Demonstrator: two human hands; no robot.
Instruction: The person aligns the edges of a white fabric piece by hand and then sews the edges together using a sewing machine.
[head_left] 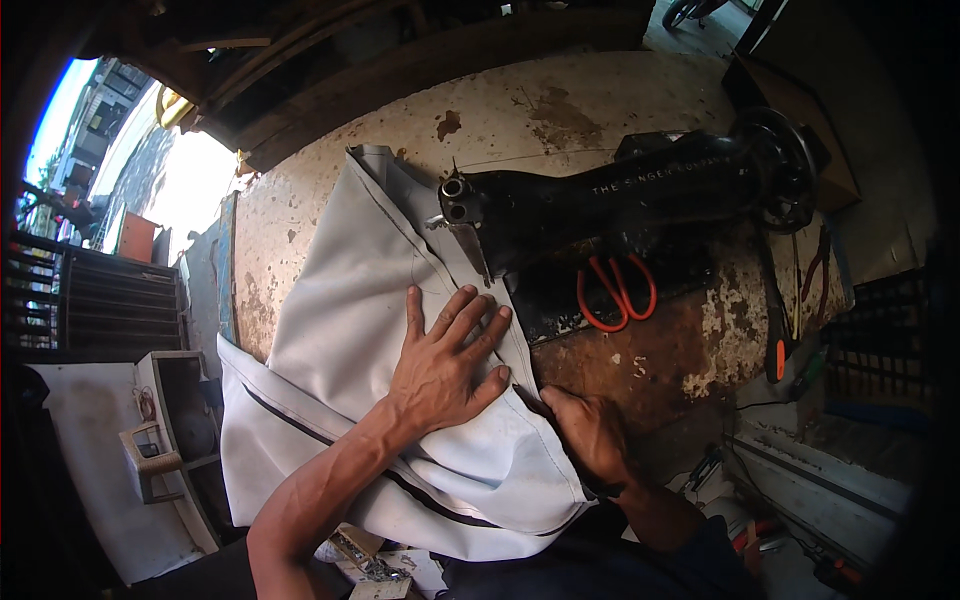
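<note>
A large piece of light grey-white fabric [330,270] with dark edging and stitched seams lies across the table and hangs down over its near edge. Its far part runs beneath the needle end of a black sewing machine [620,200]. My left hand [440,365] rests flat on the fabric with its fingers spread, just short of the needle area. To the right of it, my right hand [590,430] pinches the fabric's right edge. The thumb shows at the edge, while the other fingertips are partly hidden.
Red-handled scissors [618,318] lie beside the machine bed on the worn, stained table [650,350]. Farther right is a tool with a black and orange handle [778,355]. A white cabinet with open compartments [165,400] stands at the left. Small odds and ends lie below the fabric.
</note>
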